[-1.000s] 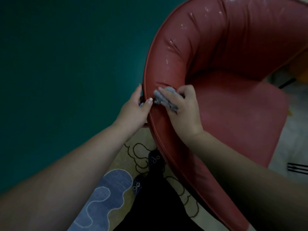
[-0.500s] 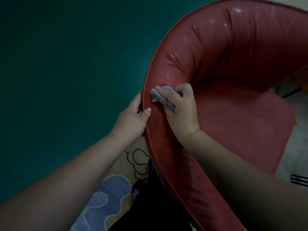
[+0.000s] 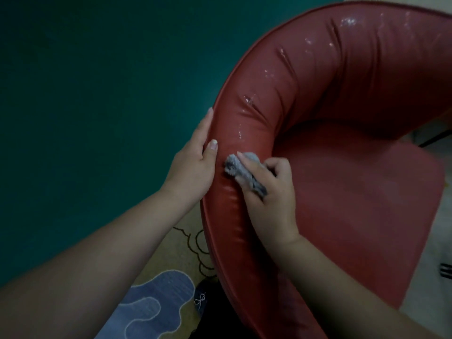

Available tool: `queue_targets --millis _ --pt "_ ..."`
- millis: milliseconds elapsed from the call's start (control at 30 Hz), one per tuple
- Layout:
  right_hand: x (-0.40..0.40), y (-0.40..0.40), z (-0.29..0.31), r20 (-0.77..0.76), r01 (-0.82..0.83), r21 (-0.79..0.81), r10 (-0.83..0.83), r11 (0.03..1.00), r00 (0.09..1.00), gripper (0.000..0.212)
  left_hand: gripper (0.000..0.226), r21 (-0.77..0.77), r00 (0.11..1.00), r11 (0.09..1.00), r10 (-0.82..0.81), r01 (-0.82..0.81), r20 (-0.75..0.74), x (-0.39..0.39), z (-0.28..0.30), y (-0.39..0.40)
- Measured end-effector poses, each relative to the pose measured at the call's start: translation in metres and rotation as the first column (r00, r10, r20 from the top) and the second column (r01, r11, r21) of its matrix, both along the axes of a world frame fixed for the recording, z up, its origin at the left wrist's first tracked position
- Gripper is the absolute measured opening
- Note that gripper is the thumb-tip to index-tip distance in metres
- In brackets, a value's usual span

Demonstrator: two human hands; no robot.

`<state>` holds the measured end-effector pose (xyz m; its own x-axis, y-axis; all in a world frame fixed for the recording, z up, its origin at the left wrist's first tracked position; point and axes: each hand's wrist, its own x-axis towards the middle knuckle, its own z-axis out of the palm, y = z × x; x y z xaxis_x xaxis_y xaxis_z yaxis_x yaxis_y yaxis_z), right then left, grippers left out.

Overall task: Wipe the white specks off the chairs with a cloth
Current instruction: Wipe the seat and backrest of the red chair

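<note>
The red chair (image 3: 342, 148), a curved tub shape in glossy, creased leatherette, is filling most of the view in front of a dark green wall (image 3: 97, 94), with a patterned rug (image 3: 156, 297) lying below. White specks (image 3: 249, 100) are still showing in the folds higher up the padded backrest, so most of the wiping is, I judge, yet to come. The left hand (image 3: 193, 165) is bracing the outer rim, its grip lying flat and holding nothing, and it has slid up the rim since a second ago. The right hand (image 3: 266, 189) is closing its grip on a bunched grey cloth (image 3: 241, 171), fuzzy and crumpled, pressing it against the rim padding; the cloth has shifted outward toward the edge.
</note>
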<state>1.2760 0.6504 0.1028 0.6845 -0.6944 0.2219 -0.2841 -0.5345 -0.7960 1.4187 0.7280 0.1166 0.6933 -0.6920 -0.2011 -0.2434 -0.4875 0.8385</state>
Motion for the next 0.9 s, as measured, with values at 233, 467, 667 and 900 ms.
queue_targets --millis 233,467,667,900 --pt "0.038 -0.027 0.001 0.037 0.066 -0.033 -0.064 0.997 0.997 0.036 0.048 -0.053 0.995 0.997 0.061 -0.057 0.076 0.019 -0.008 -0.033" --pt "0.05 -0.04 -0.003 0.046 0.092 -0.011 -0.091 0.996 0.995 0.035 0.049 -0.034 0.986 0.995 0.098 -0.094 0.138 0.018 -0.013 -0.031" --pt "0.06 -0.053 0.0 0.05 0.075 -0.06 -0.072 0.995 0.996 0.031 0.052 0.053 0.969 0.997 0.048 -0.063 0.243 0.014 -0.004 -0.032" --pt "0.076 -0.067 -0.002 0.082 0.134 -0.027 -0.131 0.991 0.988 0.028 0.053 0.079 0.955 0.995 0.031 -0.057 0.294 0.011 0.0 -0.031"
